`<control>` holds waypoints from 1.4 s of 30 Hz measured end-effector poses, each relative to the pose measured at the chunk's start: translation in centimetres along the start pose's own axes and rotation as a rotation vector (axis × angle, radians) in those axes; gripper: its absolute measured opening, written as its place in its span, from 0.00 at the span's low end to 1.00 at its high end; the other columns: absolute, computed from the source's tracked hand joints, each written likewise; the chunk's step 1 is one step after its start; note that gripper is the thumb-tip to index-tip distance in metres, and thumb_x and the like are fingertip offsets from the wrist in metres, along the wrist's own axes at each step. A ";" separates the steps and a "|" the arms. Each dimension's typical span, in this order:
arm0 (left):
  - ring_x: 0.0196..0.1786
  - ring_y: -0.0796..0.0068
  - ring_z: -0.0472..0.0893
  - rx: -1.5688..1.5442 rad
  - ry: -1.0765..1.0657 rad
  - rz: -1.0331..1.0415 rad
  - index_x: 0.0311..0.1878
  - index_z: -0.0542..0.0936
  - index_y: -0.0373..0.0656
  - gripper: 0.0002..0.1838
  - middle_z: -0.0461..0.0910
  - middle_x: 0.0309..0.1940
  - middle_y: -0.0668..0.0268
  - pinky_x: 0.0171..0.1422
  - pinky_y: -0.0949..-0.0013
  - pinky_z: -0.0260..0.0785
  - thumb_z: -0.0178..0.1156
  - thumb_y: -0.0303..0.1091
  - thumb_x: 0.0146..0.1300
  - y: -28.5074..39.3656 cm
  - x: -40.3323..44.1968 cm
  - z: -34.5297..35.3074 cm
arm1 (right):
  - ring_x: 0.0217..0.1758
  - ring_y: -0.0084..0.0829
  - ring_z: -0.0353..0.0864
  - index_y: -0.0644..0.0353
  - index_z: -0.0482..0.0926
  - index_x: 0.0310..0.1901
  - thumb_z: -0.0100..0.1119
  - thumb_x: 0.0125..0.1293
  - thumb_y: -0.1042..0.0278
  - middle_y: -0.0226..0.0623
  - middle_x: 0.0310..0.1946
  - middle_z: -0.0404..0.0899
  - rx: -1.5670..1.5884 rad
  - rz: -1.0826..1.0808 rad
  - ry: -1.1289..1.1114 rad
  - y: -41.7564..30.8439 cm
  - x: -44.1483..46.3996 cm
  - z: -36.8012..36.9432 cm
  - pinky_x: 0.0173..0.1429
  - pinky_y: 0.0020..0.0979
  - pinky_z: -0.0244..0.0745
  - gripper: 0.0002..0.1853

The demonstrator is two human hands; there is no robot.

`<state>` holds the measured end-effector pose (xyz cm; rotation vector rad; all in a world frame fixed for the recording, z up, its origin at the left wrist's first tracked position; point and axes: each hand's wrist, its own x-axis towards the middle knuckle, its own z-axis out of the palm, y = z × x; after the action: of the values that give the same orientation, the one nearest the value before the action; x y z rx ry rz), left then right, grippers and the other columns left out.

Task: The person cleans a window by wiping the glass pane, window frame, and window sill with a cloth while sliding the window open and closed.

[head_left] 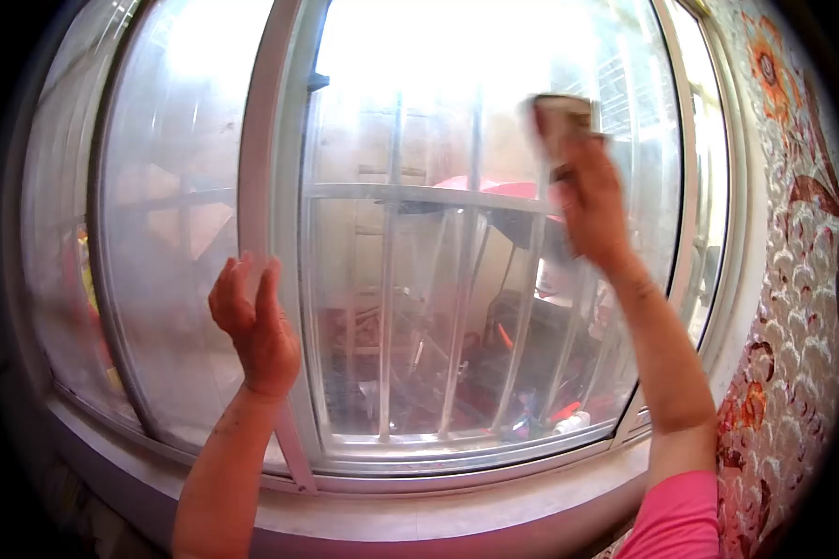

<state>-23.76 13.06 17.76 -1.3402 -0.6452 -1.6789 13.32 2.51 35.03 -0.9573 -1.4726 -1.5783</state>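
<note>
head view: the right hand [592,200] is raised to the upper right part of the sliding window pane [419,135], its fingers closed on a pale brown wiping pad [564,121], perhaps a folded cloth; motion blur hides the exact grip. the pad is up at the glass, though whether it presses flat there i cannot tell. the left hand [256,321] holds nothing visible, its fingers loosely curled and apart, in front of the upright window frame [263,140]; contact with the frame is unclear. behind the hazy glass stand metal bars [475,121], and below runs the window sill [391,517].

the step in hand looks like a wiping pass over this pane. as i judge it, the next move calls for even pressure with the pad flat, overlapping strokes, and care at the frame's edge.
</note>
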 end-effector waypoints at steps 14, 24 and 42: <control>0.64 0.51 0.62 0.036 -0.032 0.044 0.61 0.69 0.41 0.27 0.64 0.60 0.55 0.68 0.51 0.50 0.49 0.15 0.56 0.3 0.3 -0.6 | 0.62 0.42 0.67 0.47 0.74 0.57 0.53 0.63 0.67 0.42 0.55 0.72 0.170 -0.227 0.195 -9.4 15.0 6.2 0.66 0.40 0.63 0.20; 0.64 0.49 0.62 0.065 0.048 -0.018 0.62 0.68 0.40 0.27 0.64 0.61 0.52 0.68 0.50 0.49 0.55 0.19 0.56 0.0 -0.1 0.1 | 0.70 0.39 0.56 0.45 0.73 0.57 0.64 0.52 0.57 0.34 0.57 0.67 0.207 -0.656 -0.222 -18.3 -3.0 1.7 0.77 0.42 0.44 0.28; 0.64 0.62 0.62 0.036 0.040 0.108 0.63 0.68 0.48 0.30 0.67 0.59 0.62 0.67 0.59 0.47 0.56 0.16 0.56 0.7 0.8 0.4 | 0.72 0.54 0.49 0.49 0.61 0.66 0.55 0.60 0.56 0.47 0.68 0.54 -0.162 -0.172 -0.431 5.1 -30.1 -7.1 0.73 0.57 0.42 0.31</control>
<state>-22.97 12.79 18.56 -1.2902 -0.5674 -1.5961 30.62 -3.63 9.69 -1.3602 -1.7759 -1.7064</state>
